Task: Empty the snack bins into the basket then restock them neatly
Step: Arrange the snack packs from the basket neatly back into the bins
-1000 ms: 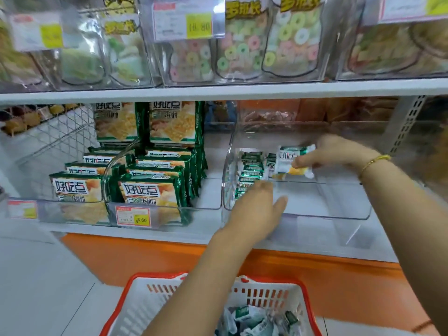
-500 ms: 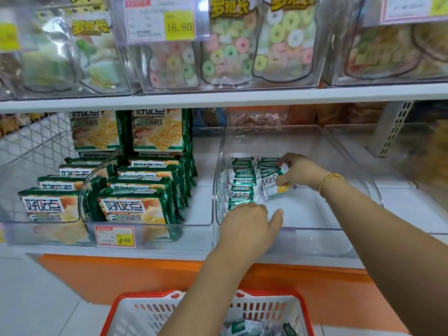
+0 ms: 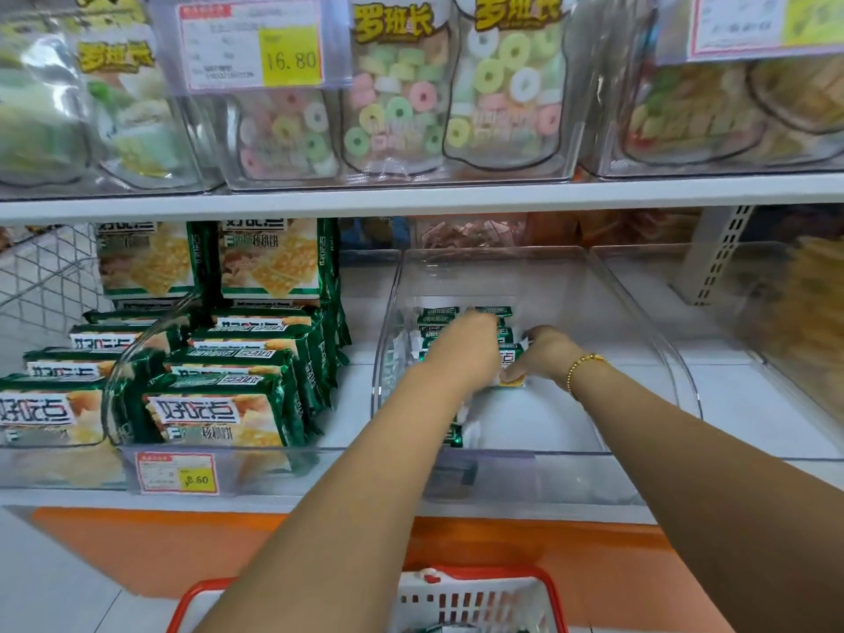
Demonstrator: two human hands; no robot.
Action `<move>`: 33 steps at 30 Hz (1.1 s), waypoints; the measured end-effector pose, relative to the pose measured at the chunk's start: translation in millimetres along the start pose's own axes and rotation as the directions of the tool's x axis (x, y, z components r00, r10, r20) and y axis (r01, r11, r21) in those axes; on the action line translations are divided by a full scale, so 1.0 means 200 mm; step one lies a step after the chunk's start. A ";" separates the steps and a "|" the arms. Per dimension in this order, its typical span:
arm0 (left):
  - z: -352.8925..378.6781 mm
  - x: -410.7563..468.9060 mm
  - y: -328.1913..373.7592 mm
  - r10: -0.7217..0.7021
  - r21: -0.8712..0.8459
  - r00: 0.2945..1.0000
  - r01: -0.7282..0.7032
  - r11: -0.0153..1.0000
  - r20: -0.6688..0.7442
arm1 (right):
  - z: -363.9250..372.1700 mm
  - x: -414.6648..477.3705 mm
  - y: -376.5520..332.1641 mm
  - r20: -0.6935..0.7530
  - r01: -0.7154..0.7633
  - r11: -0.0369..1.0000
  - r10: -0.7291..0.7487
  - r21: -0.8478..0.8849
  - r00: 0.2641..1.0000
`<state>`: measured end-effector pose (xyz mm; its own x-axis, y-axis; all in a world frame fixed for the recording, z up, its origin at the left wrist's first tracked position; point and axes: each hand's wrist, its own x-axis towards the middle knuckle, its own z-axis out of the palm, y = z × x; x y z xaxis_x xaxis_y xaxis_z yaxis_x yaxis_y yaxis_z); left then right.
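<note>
Inside clear plastic bin (image 3: 639, 308), right fingers (image 3: 520, 370) pinching glossy green packet (image 3: 509, 357), left fingers (image 3: 479, 321) over stacked packets (image 3: 437, 315), grip unclear

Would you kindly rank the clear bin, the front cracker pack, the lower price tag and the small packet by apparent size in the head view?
1. clear bin
2. front cracker pack
3. lower price tag and small packet: unsure, as the packet is partly hidden and farther back.
</note>
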<state>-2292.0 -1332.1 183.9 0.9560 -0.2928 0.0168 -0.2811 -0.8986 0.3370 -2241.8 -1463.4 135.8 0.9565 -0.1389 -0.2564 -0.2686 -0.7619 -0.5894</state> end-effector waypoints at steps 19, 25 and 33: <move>0.07 0.20 -0.06 -0.010 0.042 0.992 0.005 0.999 0.128 | -0.01 0.04 -0.02 0.155 0.093 0.982 -0.118 0.163 0.981; 0.02 -0.17 0.01 0.073 -0.170 0.927 -0.144 0.975 -0.367 | -0.08 -0.14 -0.07 0.102 0.064 0.989 -0.078 0.133 0.992; 0.24 -0.86 -0.12 -0.041 -0.397 0.877 -0.174 0.901 -0.478 | -0.14 -0.71 -0.10 -0.193 0.521 0.838 -0.545 -0.165 0.816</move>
<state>-2454.6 -1275.6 126.8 0.8901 -0.0635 0.4513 -0.3867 -0.6290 0.6744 -2369.0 -1446.2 204.2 0.9488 0.1801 0.2595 0.2917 -0.8151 -0.5006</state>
